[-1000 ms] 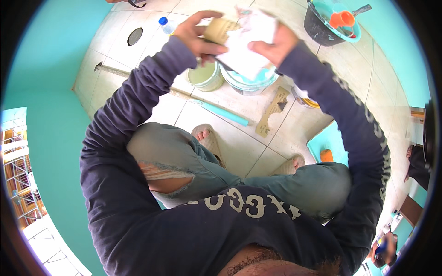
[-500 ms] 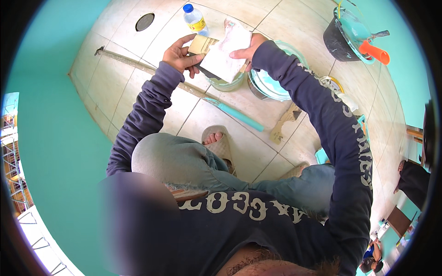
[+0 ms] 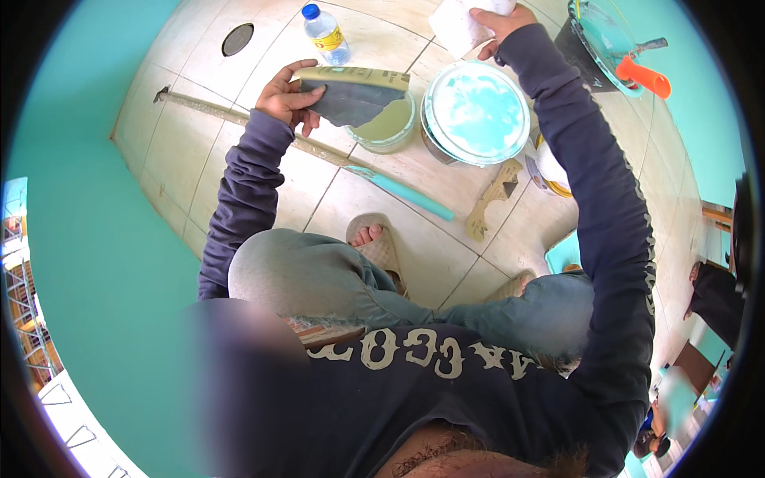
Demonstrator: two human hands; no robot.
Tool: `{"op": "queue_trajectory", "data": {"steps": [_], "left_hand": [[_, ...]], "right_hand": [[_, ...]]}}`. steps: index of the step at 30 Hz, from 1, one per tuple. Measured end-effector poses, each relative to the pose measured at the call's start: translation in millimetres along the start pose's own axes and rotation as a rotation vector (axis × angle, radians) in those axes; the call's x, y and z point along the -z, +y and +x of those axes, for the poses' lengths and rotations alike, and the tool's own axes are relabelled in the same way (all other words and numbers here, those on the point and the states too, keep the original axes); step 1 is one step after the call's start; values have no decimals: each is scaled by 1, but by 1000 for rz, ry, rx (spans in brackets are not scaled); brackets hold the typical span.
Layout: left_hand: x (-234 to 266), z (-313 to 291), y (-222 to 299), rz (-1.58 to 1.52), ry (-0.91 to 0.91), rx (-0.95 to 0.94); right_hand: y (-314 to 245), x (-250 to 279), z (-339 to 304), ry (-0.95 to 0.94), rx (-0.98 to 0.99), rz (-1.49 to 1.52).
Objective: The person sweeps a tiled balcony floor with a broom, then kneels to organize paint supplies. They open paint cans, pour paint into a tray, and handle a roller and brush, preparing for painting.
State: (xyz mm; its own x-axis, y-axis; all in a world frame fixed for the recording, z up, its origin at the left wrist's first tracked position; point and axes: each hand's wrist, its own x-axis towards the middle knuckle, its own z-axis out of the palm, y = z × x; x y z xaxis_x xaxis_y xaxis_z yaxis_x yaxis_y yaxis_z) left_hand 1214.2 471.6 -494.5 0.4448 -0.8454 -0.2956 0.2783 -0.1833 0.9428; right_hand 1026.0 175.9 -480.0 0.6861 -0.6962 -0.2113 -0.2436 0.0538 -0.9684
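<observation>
My left hand point(image 3: 288, 99) pinches a torn sheet of sandpaper point(image 3: 358, 102) by its left end. The sheet's dark grit face shows, and its tan printed backing is folded over along the top edge. It hangs above a pale green tub point(image 3: 386, 146), hiding part of its rim. Up and to the right, my right hand point(image 3: 508, 29) is closed on a white, flat-sided piece point(image 3: 458, 30); its material is unclear. Below that hand stands a round paint bucket point(image 3: 476, 111) with a turquoise-smeared white lid.
A blue-capped water bottle point(image 3: 325, 36) stands beyond my left hand. A long pole point(image 3: 402, 195) with a turquoise end lies across the tiles, near a torn sandpaper scrap point(image 3: 492, 203). At far right, a black bucket point(image 3: 575, 56) holds an orange-handled tool point(image 3: 644, 77). A floor drain point(image 3: 237, 40) is at far left.
My hands have moved apart. The right one has carried the white piece away to the upper right, off the sandpaper, which stays in my left hand and now shows its dark face.
</observation>
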Motion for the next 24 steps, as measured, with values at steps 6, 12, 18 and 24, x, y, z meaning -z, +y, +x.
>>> {"op": "queue_trajectory", "data": {"steps": [6,12,18,24], "left_hand": [[-17,1,10,48,-46,64],[-20,6,12,107,119,64],[-19,10,13,115,136,55],[-26,0,22,327,349,-24]], "right_hand": [[-21,48,-37,-33,56,-74],[-31,74,-73,-13,-22,-331],[-28,90,-74,50,57,-380],[-24,117,-64,86,90,-345]]}}
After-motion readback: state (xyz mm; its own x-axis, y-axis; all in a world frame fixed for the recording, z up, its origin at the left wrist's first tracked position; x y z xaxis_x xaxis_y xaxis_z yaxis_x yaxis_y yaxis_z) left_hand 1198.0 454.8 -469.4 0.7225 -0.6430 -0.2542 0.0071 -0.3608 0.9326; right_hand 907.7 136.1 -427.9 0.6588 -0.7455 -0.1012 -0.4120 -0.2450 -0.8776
